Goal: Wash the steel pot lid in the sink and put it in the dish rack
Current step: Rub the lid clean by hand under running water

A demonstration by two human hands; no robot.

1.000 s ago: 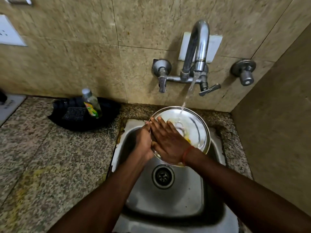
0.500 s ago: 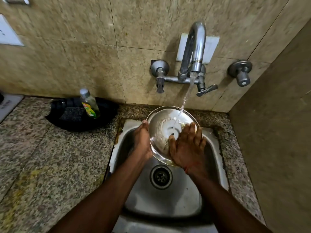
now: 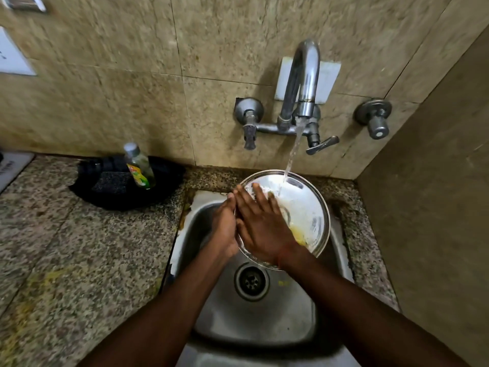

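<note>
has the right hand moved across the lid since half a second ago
Yes. The right hand has swept from the lid's lower right to its left side, away from the water stream, and now lies beside the left hand.

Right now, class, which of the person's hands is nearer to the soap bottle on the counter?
Left. The left hand grips the lid's left rim, on the side toward the bottle. The right hand lies flat across the lid, farther right.

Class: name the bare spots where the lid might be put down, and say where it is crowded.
Free: the granite counter left of the sink, in front of the black tray. Crowded: the tray, holding the soap bottle; the narrow counter strip right of the sink.
</note>
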